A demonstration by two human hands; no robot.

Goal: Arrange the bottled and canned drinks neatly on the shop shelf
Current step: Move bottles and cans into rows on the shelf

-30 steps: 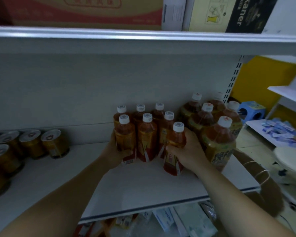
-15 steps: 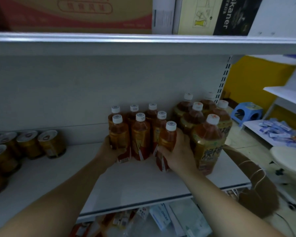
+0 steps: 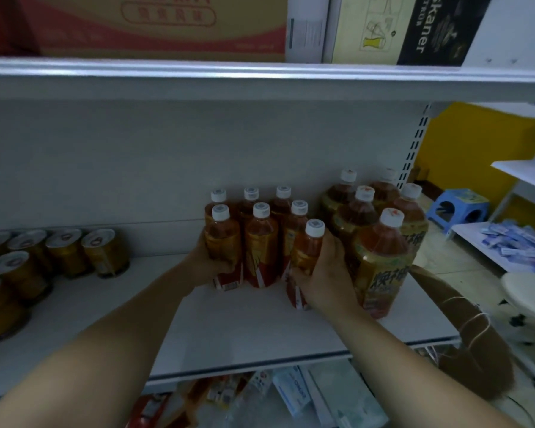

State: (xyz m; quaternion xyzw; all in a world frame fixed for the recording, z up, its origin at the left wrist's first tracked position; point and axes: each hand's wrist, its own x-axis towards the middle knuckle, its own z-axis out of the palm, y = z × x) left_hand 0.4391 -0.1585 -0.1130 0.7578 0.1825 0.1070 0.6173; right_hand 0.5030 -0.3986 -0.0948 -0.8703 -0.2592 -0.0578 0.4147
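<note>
Several small red-labelled tea bottles (image 3: 261,242) with white caps stand in two rows on the white shelf (image 3: 260,329). My left hand (image 3: 206,264) grips the front-left small bottle (image 3: 223,245) of that group. My right hand (image 3: 328,273) grips a lone front bottle (image 3: 306,251) standing just ahead of the right row. Several bigger yellow-labelled tea bottles (image 3: 380,254) stand directly right of my right hand. Gold cans (image 3: 68,251) sit at the shelf's left end.
An upper shelf (image 3: 260,78) carries cardboard boxes (image 3: 155,23) overhead. Below the shelf lie packets (image 3: 306,393). To the right stand a brown bag (image 3: 473,335), a blue stool (image 3: 460,208), a white stool (image 3: 528,288) and another rack with blue packets (image 3: 513,242).
The view has drifted right and slightly down, so the bottles sit further left in frame. Both hands keep their hold on the same bottles; the group looks unmoved on the shelf.
</note>
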